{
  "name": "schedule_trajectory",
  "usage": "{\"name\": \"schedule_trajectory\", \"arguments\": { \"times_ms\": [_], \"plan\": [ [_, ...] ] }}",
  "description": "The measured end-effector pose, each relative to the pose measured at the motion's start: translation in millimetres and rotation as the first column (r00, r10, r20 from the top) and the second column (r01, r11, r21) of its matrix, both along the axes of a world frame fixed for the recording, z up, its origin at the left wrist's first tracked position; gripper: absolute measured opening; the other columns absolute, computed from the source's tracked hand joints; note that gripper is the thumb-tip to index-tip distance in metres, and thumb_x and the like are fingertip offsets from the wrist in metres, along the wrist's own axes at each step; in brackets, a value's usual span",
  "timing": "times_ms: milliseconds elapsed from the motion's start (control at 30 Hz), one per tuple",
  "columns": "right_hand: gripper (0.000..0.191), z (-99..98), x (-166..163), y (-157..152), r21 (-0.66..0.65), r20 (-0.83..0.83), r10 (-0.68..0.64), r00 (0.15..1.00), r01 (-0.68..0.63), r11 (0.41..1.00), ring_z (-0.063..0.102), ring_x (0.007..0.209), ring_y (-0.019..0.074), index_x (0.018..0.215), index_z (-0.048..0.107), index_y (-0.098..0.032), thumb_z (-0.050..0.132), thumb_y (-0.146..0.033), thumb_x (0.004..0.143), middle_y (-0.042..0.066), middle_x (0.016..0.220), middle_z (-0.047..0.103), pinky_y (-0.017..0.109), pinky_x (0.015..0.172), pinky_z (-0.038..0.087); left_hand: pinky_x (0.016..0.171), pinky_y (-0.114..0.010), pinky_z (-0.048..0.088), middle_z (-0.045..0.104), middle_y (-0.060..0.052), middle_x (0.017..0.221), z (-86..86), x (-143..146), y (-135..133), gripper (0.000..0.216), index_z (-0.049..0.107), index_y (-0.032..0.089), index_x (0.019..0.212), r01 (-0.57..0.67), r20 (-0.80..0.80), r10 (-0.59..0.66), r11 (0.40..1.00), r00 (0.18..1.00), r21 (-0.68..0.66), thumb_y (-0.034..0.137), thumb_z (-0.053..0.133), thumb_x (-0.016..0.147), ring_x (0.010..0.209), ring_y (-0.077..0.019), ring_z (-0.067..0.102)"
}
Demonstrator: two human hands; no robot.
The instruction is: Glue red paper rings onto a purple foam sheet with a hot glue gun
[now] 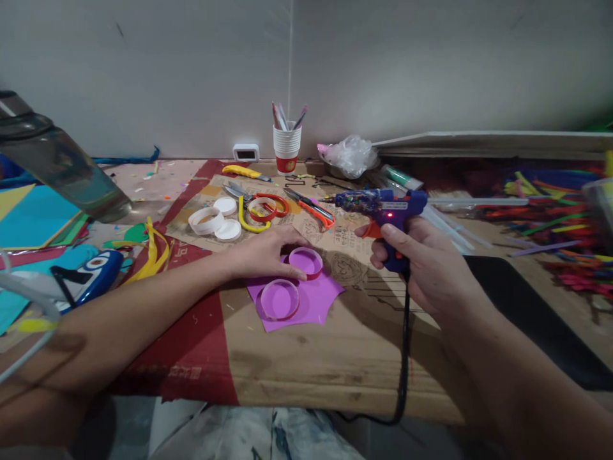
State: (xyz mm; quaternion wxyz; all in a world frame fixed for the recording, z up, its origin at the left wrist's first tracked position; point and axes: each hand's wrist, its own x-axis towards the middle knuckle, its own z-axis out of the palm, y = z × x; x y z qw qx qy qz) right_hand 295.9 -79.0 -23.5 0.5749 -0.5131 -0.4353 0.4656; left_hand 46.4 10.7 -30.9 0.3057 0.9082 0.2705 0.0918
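Observation:
My right hand [421, 255] is wrapped around a blue hot glue gun [383, 203], its red light lit and its nozzle pointing left. A finger lies by the orange trigger. My left hand [275, 252] grips the left side of a clear plastic ring [313, 273] with a red lower edge, thumb in front and fingers behind. That ring rests on a purple cut-out sheet [313, 306] with pointed edges. A second clear ring [280, 300] sits on the same sheet, nearer to me. The glue gun is held above the table, to the right of both rings.
White lids [228, 230], scissors [278, 203], a box cutter [316, 211] and a yellow knife [244, 172] lie behind the sheet. Stacked paper cups [286, 150] hold pens. A water bottle [62, 160] is at left, a black pad [531, 319] at right. The gun's black cord [405, 358] hangs over the front edge.

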Motion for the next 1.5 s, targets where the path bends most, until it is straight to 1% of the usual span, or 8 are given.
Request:
{"name": "schedule_trajectory", "arguments": {
  "times_ms": [367,567,900,1033,1167,1267,1367,1500],
  "plan": [
    [0.03,-1.5,-0.2,-0.5,0.033,0.058,0.027,0.998,-0.029,0.999,0.048,0.055,0.0111,0.094,0.063,-0.022,0.077,-0.044,0.079,-0.003,0.072,0.064,0.027,0.053,0.041,0.105,-0.041,0.044,0.065,-0.01,0.124,-9.1,-4.1,0.7,0.06,0.068,0.021,0.125,-0.002,0.038,0.001,1.0,0.999,0.019,0.056,0.079,0.077,0.118,-0.0263,0.058],
    [0.032,-3.0,1.7,-1.4,0.005,0.088,0.049,0.995,-0.05,0.999,0.049,0.054,0.012,0.09,0.059,-0.023,0.077,-0.047,0.079,-0.005,0.063,0.059,0.027,0.053,0.04,0.107,-0.041,0.044,0.065,-0.01,0.126,-10.6,-5.1,0.9,0.058,0.068,0.021,0.125,0.008,0.068,-0.009,1.0,0.998,0.011,0.053,0.079,0.078,0.12,-0.026,0.059],
    [0.03,-2.4,1.1,-3.7,0.017,0.143,0.074,0.987,-0.078,0.997,0.048,0.056,0.0128,0.091,0.059,-0.024,0.074,-0.048,0.082,-0.005,0.064,0.057,0.028,0.055,0.04,0.108,-0.041,0.044,0.066,-0.011,0.128,-8.7,-3.0,-1.0,0.051,0.07,0.02,0.12,0.018,0.093,-0.019,1.0,0.996,0.016,0.048,0.082,0.078,0.121,-0.0252,0.059],
    [0.027,-3.4,1.3,-4.1,0.031,0.152,0.081,0.985,-0.086,0.996,0.048,0.058,0.0133,0.094,0.061,-0.025,0.074,-0.046,0.084,-0.005,0.065,0.057,0.028,0.056,0.042,0.107,-0.042,0.045,0.067,-0.013,0.127,-10.0,-2.6,-1.2,0.063,0.065,0.017,0.126,0.0,0.093,-0.002,1.0,0.996,0.026,0.05,0.083,0.075,0.121,-0.0266,0.06],
    [0.024,-5.1,3.3,-3.2,0.035,0.175,0.086,0.981,-0.093,0.995,0.048,0.058,0.0134,0.091,0.062,-0.025,0.073,-0.046,0.085,-0.005,0.063,0.057,0.028,0.056,0.041,0.097,-0.039,0.049,0.067,-0.013,0.125,-9.7,-3.2,-0.8,0.076,0.061,0.016,0.13,-0.05,0.081,0.051,0.999,0.995,-0.01,0.054,0.086,0.069,0.115,-0.0271,0.062],
    [0.025,-5.5,4.2,-3.2,0.038,0.179,0.081,0.98,-0.089,0.995,0.048,0.057,0.0136,0.09,0.062,-0.024,0.072,-0.046,0.085,-0.005,0.063,0.057,0.028,0.055,0.041,0.093,-0.036,0.049,0.068,-0.011,0.123,-7.3,-3.7,0.2,0.063,0.064,0.018,0.126,-0.039,0.076,0.042,0.998,0.996,-0.048,0.053,0.081,0.076,0.112,-0.0248,0.062],
    [0.025,-5.8,4.8,-3.5,0.053,0.166,0.077,0.983,-0.087,0.995,0.048,0.058,0.0134,0.094,0.063,-0.024,0.073,-0.045,0.085,-0.004,0.067,0.06,0.029,0.056,0.043,0.096,-0.036,0.048,0.067,-0.01,0.122,-5.8,-3.9,1.1,0.048,0.067,0.02,0.121,-0.025,0.092,0.03,0.998,0.995,-0.055,0.051,0.073,0.085,0.113,-0.0229,0.061],
    [0.023,-8.0,6.9,-3.1,0.048,0.168,0.072,0.983,-0.081,0.996,0.049,0.058,0.0129,0.095,0.062,-0.025,0.073,-0.043,0.086,-0.005,0.066,0.058,0.027,0.057,0.044,0.105,-0.038,0.045,0.067,-0.01,0.124,-6.9,-3.8,1.5,0.045,0.071,0.019,0.117,0.034,0.119,-0.029,0.999,0.992,-0.04,0.049,0.076,0.083,0.118,-0.0233,0.06]
  ]
}}
